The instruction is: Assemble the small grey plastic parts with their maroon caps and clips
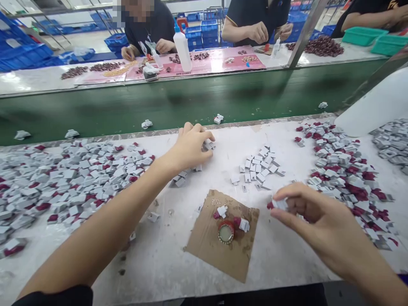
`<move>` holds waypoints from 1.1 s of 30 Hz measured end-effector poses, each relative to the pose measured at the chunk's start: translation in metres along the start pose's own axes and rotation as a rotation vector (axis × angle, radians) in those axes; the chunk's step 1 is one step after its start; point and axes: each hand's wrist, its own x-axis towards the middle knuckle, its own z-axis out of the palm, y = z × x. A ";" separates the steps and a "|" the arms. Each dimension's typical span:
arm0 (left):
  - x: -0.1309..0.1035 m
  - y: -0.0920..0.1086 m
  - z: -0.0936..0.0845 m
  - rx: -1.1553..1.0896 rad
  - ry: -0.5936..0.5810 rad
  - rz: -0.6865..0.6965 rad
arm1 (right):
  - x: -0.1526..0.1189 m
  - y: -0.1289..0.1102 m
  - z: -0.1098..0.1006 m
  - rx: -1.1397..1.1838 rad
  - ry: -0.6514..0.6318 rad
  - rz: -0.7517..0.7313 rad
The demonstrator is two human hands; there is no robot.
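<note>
My right hand [314, 221] pinches a small grey-and-maroon plastic piece [279, 205] between thumb and fingertips, right of a brown cardboard square [219, 255]. Further off, my left hand [194, 146] curls over a few small grey plastic pieces [208, 145] near the table's far edge; its palm side is hidden. On the cardboard lies a red bottle cap [226, 233] with its crimped rim up. Beside the cap rest two grey-and-maroon pieces, one white-ended piece [244, 224] and a smaller one [222, 211]. A loose group of grey pieces [259, 166] lies between my hands.
Heaps of grey-and-maroon pieces cover the table left [83, 178] and right [347, 178]. A green conveyor belt [178, 102] runs beyond, carrying several pieces. A white container [376, 102] stands at right. Across the belt, other people work near a white squeeze bottle [182, 51].
</note>
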 end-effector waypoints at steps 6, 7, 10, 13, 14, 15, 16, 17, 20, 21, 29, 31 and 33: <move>0.000 0.001 0.015 0.091 0.050 0.052 | -0.047 0.013 0.026 0.142 -0.018 0.099; 0.002 0.003 0.016 0.061 0.063 0.057 | -0.049 0.013 0.027 0.151 0.007 0.138; -0.004 0.014 0.013 -0.198 0.115 0.070 | -0.052 0.013 0.025 0.212 0.083 0.239; -0.027 0.030 0.008 -0.679 0.044 0.007 | -0.053 0.011 0.025 0.378 0.100 0.293; -0.037 0.036 0.007 -0.816 -0.011 -0.023 | -0.053 0.010 0.025 0.441 0.089 0.310; -0.047 0.041 0.007 -0.925 -0.070 -0.047 | -0.052 0.009 0.026 0.499 0.074 0.326; -0.056 0.046 0.008 -1.010 -0.124 -0.064 | -0.051 0.007 0.028 0.547 0.053 0.336; -0.066 0.051 0.009 -1.080 -0.170 -0.081 | -0.050 0.006 0.029 0.581 0.033 0.336; -0.091 0.058 0.014 -1.232 -0.235 -0.163 | -0.046 0.001 0.033 0.569 -0.002 0.306; -0.098 0.058 0.016 -1.252 -0.242 -0.196 | -0.045 0.000 0.034 0.547 -0.009 0.292; -0.124 0.052 0.028 -1.401 -0.211 -0.339 | -0.053 -0.005 0.040 0.451 -0.006 0.207; -0.124 0.049 0.027 -1.367 -0.209 -0.323 | -0.055 -0.009 0.044 0.375 0.005 0.141; -0.123 0.046 0.024 -1.239 -0.152 -0.276 | -0.057 -0.013 0.049 0.294 0.020 0.047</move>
